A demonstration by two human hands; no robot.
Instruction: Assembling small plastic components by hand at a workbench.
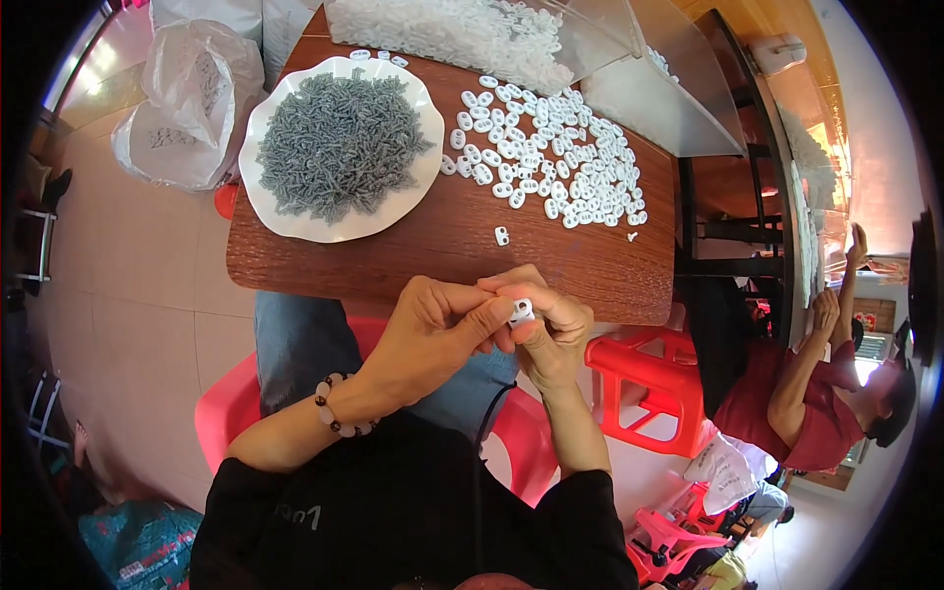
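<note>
Just off the table's near edge, both hands meet around a small white plastic piece with a round hole [522,313]. My right hand [556,329] pinches it between thumb and fingers. My left hand [433,329] is closed, with its thumb pressed against the piece; whether its fingertips hold anything smaller is hidden. A single white two-hole piece [501,236] lies on the table in front of the hands. Farther off, many white oval two-hole pieces [595,182] are spread out. At left, a scalloped white plate [258,202] bears a heap of small grey coil springs, by their look [339,143].
The brown wooden table [423,261] has a clear bin of translucent white parts [472,39] at its back. A white bag [187,118] stands on the left floor. A red stool [649,383] is at right, near a co-worker in a dark red shirt [787,403].
</note>
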